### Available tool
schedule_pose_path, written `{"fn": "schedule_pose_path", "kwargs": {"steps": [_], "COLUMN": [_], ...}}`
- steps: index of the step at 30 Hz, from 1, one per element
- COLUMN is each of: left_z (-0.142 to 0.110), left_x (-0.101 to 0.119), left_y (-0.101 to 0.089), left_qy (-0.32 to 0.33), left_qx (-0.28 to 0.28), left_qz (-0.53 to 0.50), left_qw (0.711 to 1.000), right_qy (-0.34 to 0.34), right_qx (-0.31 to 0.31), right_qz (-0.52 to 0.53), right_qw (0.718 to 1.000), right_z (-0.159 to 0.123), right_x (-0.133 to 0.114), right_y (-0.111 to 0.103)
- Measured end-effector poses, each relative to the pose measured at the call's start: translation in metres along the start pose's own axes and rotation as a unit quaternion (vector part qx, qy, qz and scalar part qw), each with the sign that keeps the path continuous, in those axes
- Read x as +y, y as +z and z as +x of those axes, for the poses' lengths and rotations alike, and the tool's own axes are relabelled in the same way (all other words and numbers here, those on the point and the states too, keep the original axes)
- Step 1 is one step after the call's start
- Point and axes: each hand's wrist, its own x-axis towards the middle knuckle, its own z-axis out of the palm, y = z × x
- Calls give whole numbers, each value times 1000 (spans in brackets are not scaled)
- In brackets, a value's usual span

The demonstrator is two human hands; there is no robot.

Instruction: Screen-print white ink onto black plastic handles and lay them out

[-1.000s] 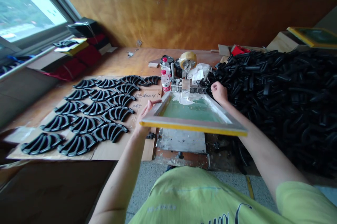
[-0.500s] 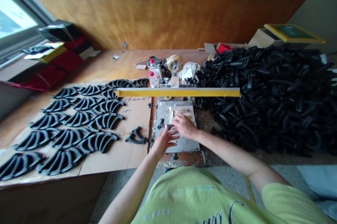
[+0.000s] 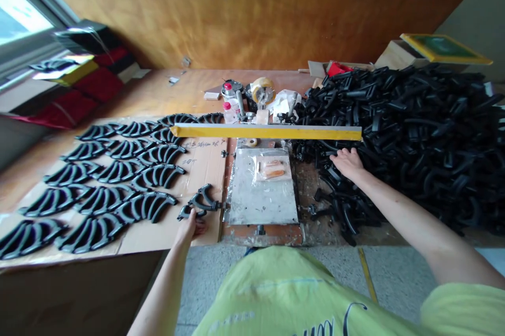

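My left hand (image 3: 193, 224) rests on the cardboard sheet (image 3: 197, 168) and grips the near end of a black curved plastic part (image 3: 201, 200). My right hand (image 3: 347, 161) reaches into the edge of the big heap of black curved parts (image 3: 418, 131), fingers curled among them; whether it holds one is hidden. Between the hands lies a bare metal printing plate (image 3: 262, 189) with a small orange mark. The yellow-framed printing screen (image 3: 268, 131) is tilted up above the plate's far edge.
Rows of black curved parts (image 3: 106, 183) lie on the cardboard at the left. Behind the screen stand bottles with red caps (image 3: 229, 102), a tape roll (image 3: 263, 90) and rags. A second yellow frame (image 3: 442, 48) sits far right. Red and black stacks (image 3: 79, 78) lie by the window.
The screen swung up from the plate. Both hands took a black part off the plate; my left hand carried it left to the cardboard, and my right hand moved right to the heap.
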Motion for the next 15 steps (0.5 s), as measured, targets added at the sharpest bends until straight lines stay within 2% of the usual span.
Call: {"fn": "schedule_pose_path", "kwargs": {"steps": [3,6,7,9,11,13,15], "left_z": [2,-4,-9,-28,-56,-87,-113], "left_x": [21,61,79,123,170,213,245], "left_y": [-5,-6,-3,7,21,34,44], "left_qy": [-23,25,63,183,290,372,415], "left_qx": [-2,-12,-17,-32,-43,-64,-92], "left_qz": [123,154,132,56,-40,-154,-228], "left_qw": [992,988,989,981,955,913,876], "right_qy": [-47,-119,-143,-183,-215,-231,-236], "right_qx": [5,21,33,51,57,60,64], "right_qz": [58,203,243,290,297,275,244], "right_qw": [997,972,959,938,929,931,939], "right_z": [5,16,20,28,33,34,33], "right_x": [-31,-91,-113,-154,-184,-201,-207], "right_y": [-3,7,13,26,39,46,48]}}
